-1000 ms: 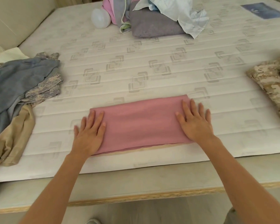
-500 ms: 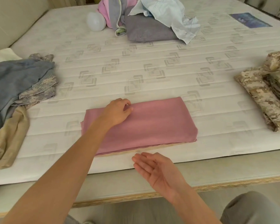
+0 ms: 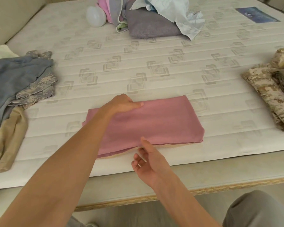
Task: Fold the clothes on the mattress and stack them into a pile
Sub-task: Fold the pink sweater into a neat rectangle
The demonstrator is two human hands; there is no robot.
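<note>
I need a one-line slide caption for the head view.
Left hand grips the folded pink cloth's far edge; right hand reaches its near edge.

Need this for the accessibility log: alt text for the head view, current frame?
A person's left hand grips the far edge of a folded pink cloth near the front of a white mattress, while the right hand reaches open toward its near edge. Unfolded clothes lie at left, camouflage garments at right, and a mixed heap at the back.

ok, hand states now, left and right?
Left hand: grips the far edge of the pink folded cloth.
Right hand: open, holds nothing, at the cloth's near edge.
</note>
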